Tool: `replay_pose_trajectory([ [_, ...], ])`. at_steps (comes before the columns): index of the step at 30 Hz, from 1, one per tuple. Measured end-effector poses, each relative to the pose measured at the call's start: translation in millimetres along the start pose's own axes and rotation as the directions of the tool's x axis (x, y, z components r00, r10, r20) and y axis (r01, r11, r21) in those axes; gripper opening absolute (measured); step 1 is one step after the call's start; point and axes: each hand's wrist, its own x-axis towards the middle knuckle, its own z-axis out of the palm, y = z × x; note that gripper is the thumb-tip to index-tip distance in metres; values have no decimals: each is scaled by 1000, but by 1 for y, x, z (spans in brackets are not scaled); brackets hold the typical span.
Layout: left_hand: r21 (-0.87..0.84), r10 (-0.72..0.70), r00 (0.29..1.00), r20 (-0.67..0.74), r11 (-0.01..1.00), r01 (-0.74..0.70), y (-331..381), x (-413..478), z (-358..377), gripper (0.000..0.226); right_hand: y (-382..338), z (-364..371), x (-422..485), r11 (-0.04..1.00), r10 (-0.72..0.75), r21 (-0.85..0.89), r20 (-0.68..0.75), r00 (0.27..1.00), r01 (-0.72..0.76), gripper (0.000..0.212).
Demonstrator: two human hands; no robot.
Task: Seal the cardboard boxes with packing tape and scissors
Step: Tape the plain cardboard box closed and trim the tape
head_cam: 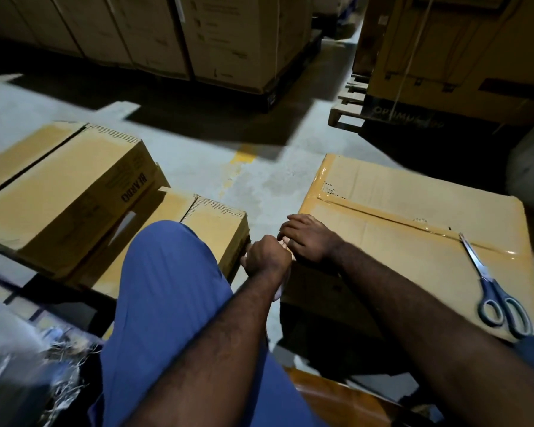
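**Corner press-down, right-hand box**

Both hands meet at the cardboard box's (398, 186) near-left corner. Scissors (494, 288) lie on top.

- Right hand (310, 238): fingers together, pressing the edge.
- Left hand (265, 255): fingers curled, contents hidden.

Judgement: rub packing tape (379, 214) firmly over the corner before cutting.

Scissors (484, 272) lie on the taped cardboard box (383, 251).
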Motion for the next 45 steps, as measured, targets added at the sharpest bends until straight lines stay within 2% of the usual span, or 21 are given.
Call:
replay_pose_trajectory([
  [6, 178, 24, 998, 60, 983, -34, -1, -18, -6, 39, -10, -8, -7, 999, 24, 40, -24, 999, -23, 53],
  [9, 297, 13, 987, 159, 953, -60, 0, -21, -6, 56, -18, -5, -21, 993, 93, 82, -93, 991, -86, 50],
  [11, 390, 35, 987, 157, 916, -95, 8, -28, -7, 62, -20, -3, -33, 980, 161, 136, -122, 979, -144, 50],
  [13, 413, 131, 986, 98, 897, -161, 21, -36, -8, 65, -19, -3, -47, 958, 242, 191, -143, 960, -213, 50],
  [15, 358, 290, 955, 58, 887, -292, 39, -44, -5, 60, -15, -7, -68, 921, 347, 253, -180, 920, -297, 49],
  [18, 213, 528, 845, 84, 819, -533, 72, -62, 8, 41, -7, -16, -110, 854, 504, 292, -266, 822, -430, 46],
  [21, 91, 607, 780, 153, 777, -623, 102, -93, 25, 31, 5, -24, -154, 744, 667, 254, -333, 667, -617, 38],
  [26, -42, 631, 735, 248, 765, -642, 130, -140, 58, 28, 20, -38, -224, 381, 897, 254, -335, 289, -889, 35],
  [28, -64, 651, 707, 275, 747, -662, 136, -151, 68, 28, 26, -33, -248, 235, 944, 218, -282, 170, -947, 32],
  [30, -83, 667, 686, 291, 732, -676, 141, -160, 73, 30, 29, -26, -263, 138, 966, 196, -244, 88, -971, 33],
  [37, -71, 690, 649, 321, 701, -710, 148, -168, 79, 32, 33, -27, -279, 65, 969, 313, -247, -16, -948, 33],
  [41, -67, 690, 651, 316, 701, -711, 146, -164, 79, 30, 37, -26, -285, -24, 975, 356, -198, -100, -934, 30],
  [43, -64, 694, 647, 316, 696, -715, 146, -164, 80, 31, 40, -27, -286, -38, 978, 352, -179, -107, -935, 27],
  [45, -64, 701, 640, 315, 688, -723, 146, -164, 79, 31, 43, -31, -287, -16, 983, 342, -169, -79, -940, 23],
])
